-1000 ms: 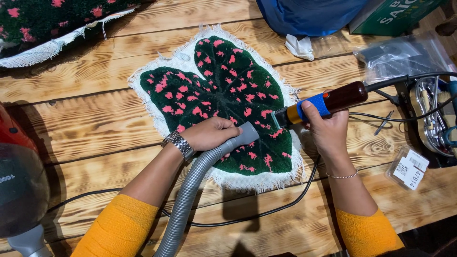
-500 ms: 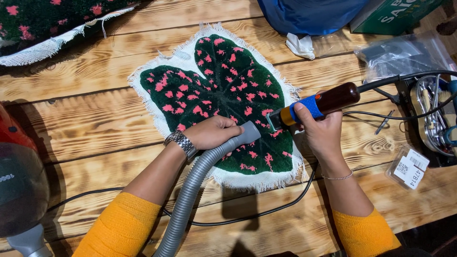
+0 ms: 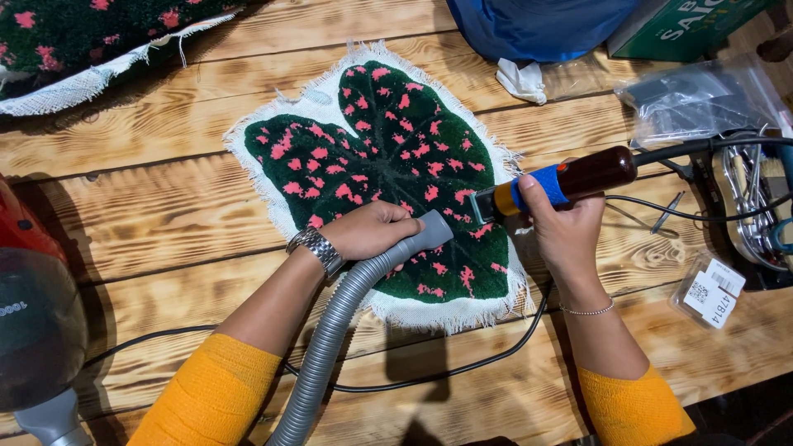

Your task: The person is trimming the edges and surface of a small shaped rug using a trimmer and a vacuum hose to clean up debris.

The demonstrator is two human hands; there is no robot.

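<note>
Left hand: wrapped around the grey vacuum hose just behind its nozzle, fingers closed over the top; a metal wristwatch sits on the wrist.
Nozzle: points away from the left grip toward the clipper head, its mouth low over the pile.
Right hand: closed around the electric carving clipper at its blue-taped section, thumb on top; the brown body and black cable run out past the back of the grip.
Blade end: ahead of the right grip, at the tufted rug's right edge, close to the nozzle.
Tufted leaf rug: dark green with pink spots and a frayed white backing border, lying flat on the wooden table, under both hands.
Doing it well, as I judge: keep the blade shallow and level on the pile, and keep the nozzle just beside the blade, not touching it.
Beyond the grips: a red vacuum body outside the left arm; a clear plastic bag past the right hand.
</note>
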